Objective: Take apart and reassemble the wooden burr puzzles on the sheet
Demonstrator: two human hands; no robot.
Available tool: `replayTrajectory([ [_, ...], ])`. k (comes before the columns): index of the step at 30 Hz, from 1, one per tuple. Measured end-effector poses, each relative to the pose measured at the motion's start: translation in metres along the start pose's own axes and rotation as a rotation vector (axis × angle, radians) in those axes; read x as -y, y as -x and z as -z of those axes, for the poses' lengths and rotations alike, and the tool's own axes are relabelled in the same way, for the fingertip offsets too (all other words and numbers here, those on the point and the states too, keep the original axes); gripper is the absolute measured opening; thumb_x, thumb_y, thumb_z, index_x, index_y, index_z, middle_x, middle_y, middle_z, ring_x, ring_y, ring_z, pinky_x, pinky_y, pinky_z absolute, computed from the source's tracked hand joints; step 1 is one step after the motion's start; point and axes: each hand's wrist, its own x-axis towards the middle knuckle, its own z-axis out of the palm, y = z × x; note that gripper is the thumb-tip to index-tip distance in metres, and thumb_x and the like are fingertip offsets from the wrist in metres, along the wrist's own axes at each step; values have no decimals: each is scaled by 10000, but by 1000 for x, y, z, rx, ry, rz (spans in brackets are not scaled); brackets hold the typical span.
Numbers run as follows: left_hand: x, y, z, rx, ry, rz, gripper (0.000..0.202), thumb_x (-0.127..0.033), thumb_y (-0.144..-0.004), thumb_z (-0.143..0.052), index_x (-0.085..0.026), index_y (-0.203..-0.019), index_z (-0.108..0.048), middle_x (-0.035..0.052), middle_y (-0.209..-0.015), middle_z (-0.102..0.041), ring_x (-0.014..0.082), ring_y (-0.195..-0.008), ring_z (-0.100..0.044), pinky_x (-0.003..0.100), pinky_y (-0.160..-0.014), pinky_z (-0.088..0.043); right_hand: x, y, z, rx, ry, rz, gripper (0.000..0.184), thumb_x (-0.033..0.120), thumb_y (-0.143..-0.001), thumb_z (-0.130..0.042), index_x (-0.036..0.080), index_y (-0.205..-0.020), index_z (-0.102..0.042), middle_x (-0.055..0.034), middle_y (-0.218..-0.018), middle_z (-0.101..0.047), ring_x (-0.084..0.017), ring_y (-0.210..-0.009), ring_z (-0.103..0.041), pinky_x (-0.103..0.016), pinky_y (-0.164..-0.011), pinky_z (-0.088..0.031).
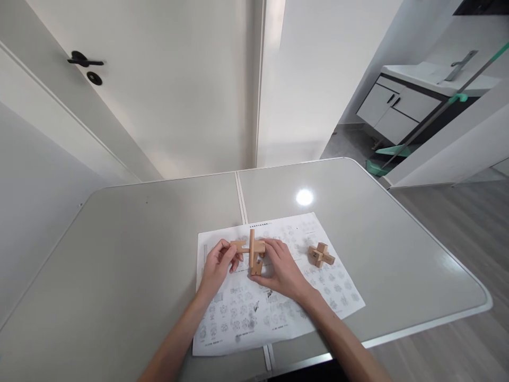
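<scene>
My left hand [219,262] pinches the left end of a notched wooden puzzle piece [239,244], which lies crosswise against other pieces. My right hand [283,268] grips the rest of this partly joined wooden burr puzzle [256,260] from the right, thumb below and fingers above. One of its pieces, a long wooden bar [252,246], points away from me. A notched block faces me at the bottom, with a dark mark on it. Fingers hide part of the joint. To the right sits a second wooden burr puzzle [320,254], its pieces crossed together, marked "2".
Under both hands lies a printed sheet [278,318] with rows of small puzzle diagrams. It rests on a grey folding table [159,239] with a pale seam. Behind stands a white door [178,79]; a sink cabinet [401,101] and a green-trimmed broom and dustpan are at the far right.
</scene>
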Motion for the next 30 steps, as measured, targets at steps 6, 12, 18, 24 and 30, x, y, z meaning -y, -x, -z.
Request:
replayTrajectory([
  [6,1,1,2,15,-21,11,391,-490,-996,-633,-217,-797,-437,-10,-742,-667,81,-517,-459,248,-539,-382,-1,1,0,-8,-64,-34,967,455,-866,-846,301,-1626,-268,-168,-1515,-540,-421,-1398,-515,-653,-1098,-500],
  [12,2,2,0,86,-66,52,435,-535,-978,-655,-228,-793,-408,-3,-724,-693,88,-506,-477,246,-536,-403,0,3,1,-65,-136,-39,1137,447,-828,-885,325,-1678,-140,-162,-1625,-425,-406,-1488,-437,-623,-1158,-481],
  [18,2,4,-1,149,-103,70,467,-591,-968,-646,-232,-792,-406,-3,-720,-689,95,-513,-507,249,-545,-432,4,2,4,-75,-175,26,1044,366,-874,-835,342,-1671,-160,-133,-1637,-428,-370,-1503,-432,-597,-1178,-469],
  [24,0,4,-1,170,-117,65,464,-590,-970,-645,-231,-794,-410,-6,-707,-680,95,-517,-512,250,-550,-436,6,0,6,-113,-168,37,923,324,-882,-794,330,-1630,-253,-136,-1545,-518,-369,-1439,-504,-598,-1145,-494],
  [30,-1,3,-1,183,-121,62,455,-581,-978,-640,-229,-799,-414,-5,-711,-681,94,-524,-509,252,-562,-440,6,0,6,-122,-178,42,910,305,-872,-782,319,-1621,-264,-141,-1536,-522,-364,-1433,-503,-597,-1144,-489],
])
